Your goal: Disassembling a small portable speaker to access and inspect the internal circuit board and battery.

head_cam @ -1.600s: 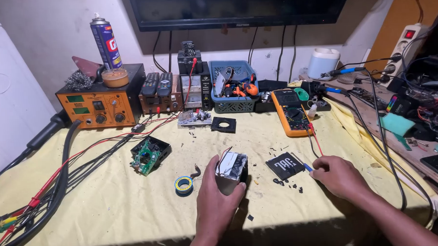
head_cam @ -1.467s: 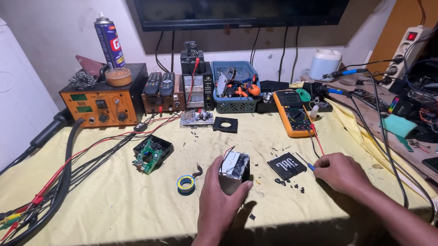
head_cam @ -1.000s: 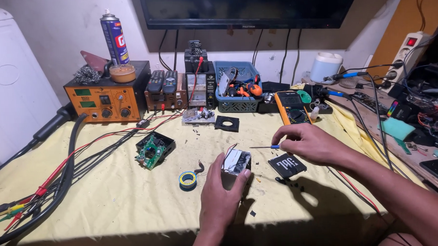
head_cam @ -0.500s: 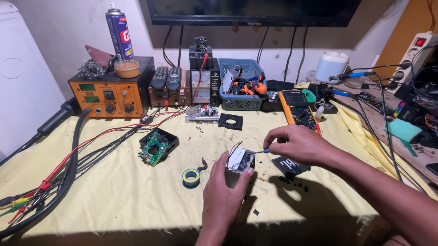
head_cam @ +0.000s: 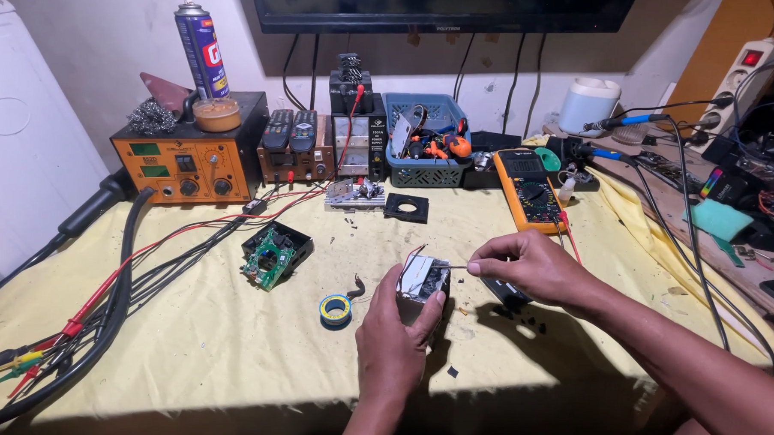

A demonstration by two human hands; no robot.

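Note:
My left hand (head_cam: pixel 393 337) grips a small black box-shaped electronic unit (head_cam: pixel 422 281) with shiny metal parts on top, held upright on the yellow cloth (head_cam: pixel 194 353). My right hand (head_cam: pixel 526 268) pinches a thin screwdriver (head_cam: pixel 451 267) whose tip points left onto the top of the unit. A thin wire curls up from the unit. A black cover piece (head_cam: pixel 503 292) lies partly hidden under my right hand.
A roll of blue-yellow tape (head_cam: pixel 334 310), an open black case with a green circuit board (head_cam: pixel 271 253), an orange multimeter (head_cam: pixel 530 189), an orange soldering station (head_cam: pixel 189 161), a blue tool basket (head_cam: pixel 428 152), a spray can (head_cam: pixel 202 51) and red and black leads (head_cam: pixel 82 314) at left.
My right hand has come from the right side of the cloth with the thin screwdriver and brought its tip to the top of the unit. My left hand has kept hold of the unit.

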